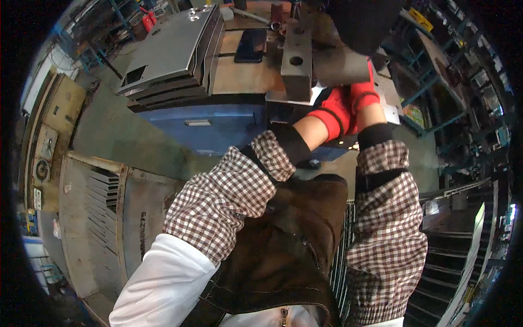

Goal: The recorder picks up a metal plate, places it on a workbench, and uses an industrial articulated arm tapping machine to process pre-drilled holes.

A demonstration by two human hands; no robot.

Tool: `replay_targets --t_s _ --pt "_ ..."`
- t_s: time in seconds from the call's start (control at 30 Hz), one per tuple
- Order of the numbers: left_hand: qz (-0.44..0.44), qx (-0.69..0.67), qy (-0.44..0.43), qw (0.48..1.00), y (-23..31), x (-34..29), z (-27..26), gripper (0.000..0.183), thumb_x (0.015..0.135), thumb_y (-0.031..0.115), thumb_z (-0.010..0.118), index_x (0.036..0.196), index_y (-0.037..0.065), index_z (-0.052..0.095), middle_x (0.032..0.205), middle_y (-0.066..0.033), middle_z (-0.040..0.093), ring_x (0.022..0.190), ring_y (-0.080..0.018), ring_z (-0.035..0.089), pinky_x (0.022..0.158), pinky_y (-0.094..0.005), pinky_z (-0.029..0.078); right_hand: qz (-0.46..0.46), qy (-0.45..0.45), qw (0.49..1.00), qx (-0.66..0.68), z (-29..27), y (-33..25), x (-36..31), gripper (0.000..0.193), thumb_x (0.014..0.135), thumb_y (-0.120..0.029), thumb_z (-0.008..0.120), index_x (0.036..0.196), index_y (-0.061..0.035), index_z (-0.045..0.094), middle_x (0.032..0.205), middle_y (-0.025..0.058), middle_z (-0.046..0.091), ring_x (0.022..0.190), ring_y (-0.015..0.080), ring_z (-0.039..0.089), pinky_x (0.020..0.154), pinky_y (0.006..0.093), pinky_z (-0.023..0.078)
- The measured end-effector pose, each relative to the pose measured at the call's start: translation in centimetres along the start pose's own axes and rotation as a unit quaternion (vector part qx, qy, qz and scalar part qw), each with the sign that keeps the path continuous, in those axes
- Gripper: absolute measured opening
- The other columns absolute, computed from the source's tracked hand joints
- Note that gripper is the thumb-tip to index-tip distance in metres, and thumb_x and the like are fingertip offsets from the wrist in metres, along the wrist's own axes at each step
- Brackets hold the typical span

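Note:
Both my hands wear red gloves and meet at the right end of the workbench. My left hand (333, 110) reaches in below a grey metal piece (342, 66), its fingers out of sight. Close beside it is my right hand (364, 91), whose upper part runs behind the right end of that piece. Neither hand's grip can be made out. Just left of the grey piece stands a metal block with round holes (297, 70). A large dark rounded shape (365, 24) covers the area above the hands.
Stacked sheet-metal panels (169, 52) lie on the bench's left side, near a dark phone (251, 46) and a wrench (256, 17). Below is a blue drawer front (204, 124). Racks (436, 71) stand at right, a grey metal cabinet (92, 212) at lower left.

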State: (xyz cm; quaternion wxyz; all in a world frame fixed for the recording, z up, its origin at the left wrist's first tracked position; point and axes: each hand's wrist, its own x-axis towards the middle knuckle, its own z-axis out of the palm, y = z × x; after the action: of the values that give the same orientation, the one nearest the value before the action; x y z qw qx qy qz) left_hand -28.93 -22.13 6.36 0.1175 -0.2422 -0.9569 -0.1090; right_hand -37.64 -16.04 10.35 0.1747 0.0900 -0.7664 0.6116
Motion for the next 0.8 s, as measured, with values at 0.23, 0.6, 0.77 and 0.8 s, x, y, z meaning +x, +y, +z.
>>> replay_targets --t_s 0.23,0.6,0.77,0.8 --pt "0.001 0.042 -0.020 0.999 0.8 -0.6 -2.8 0.059 0.080 0.052 0.069 0.120 0.010 0.065 0.117 -0.0206 0.062 0.120 -0.0359 0.056 0.102 -0.0518 0.041 -0.160 0.032 0.916 0.367 -2.8 -15.8 -5.3 0.044 0.105 -0.030 0.051 0.139 -0.0040 0.054 0.131 0.0125 0.063 0.114 0.0218 0.064 0.097 0.0372 0.051" --pt "0.038 -0.022 0.136 0.990 0.1 0.8 0.9 0.061 0.078 0.048 0.077 0.112 0.001 0.061 0.109 -0.0207 0.065 0.107 -0.0344 0.064 0.087 -0.0451 0.052 -0.489 0.032 0.871 -0.041 -3.7 -23.0 -6.6 0.037 0.101 -0.022 0.057 0.134 -0.0041 0.061 0.133 0.0139 0.061 0.113 0.0263 0.064 0.096 0.0394 0.052" --pt "0.023 0.003 0.044 0.999 0.8 -0.9 -2.5 0.060 0.078 0.047 0.078 0.113 0.001 0.061 0.109 -0.0209 0.065 0.106 -0.0346 0.065 0.087 -0.0456 0.052 -0.486 0.067 0.861 -0.133 -3.3 -22.3 -6.4 0.034 0.100 -0.018 0.060 0.131 -0.0041 0.064 0.134 0.0146 0.060 0.113 0.0284 0.064 0.095 0.0404 0.052" --pt "0.027 -0.001 0.055 0.998 0.7 -1.1 -2.5 0.060 0.078 0.046 0.078 0.113 0.001 0.061 0.108 -0.0208 0.065 0.106 -0.0346 0.065 0.086 -0.0455 0.052 -0.482 0.063 0.866 -0.118 -3.1 -22.5 -6.4 0.034 0.100 -0.018 0.061 0.130 -0.0041 0.065 0.134 0.0147 0.060 0.113 0.0288 0.064 0.095 0.0406 0.052"
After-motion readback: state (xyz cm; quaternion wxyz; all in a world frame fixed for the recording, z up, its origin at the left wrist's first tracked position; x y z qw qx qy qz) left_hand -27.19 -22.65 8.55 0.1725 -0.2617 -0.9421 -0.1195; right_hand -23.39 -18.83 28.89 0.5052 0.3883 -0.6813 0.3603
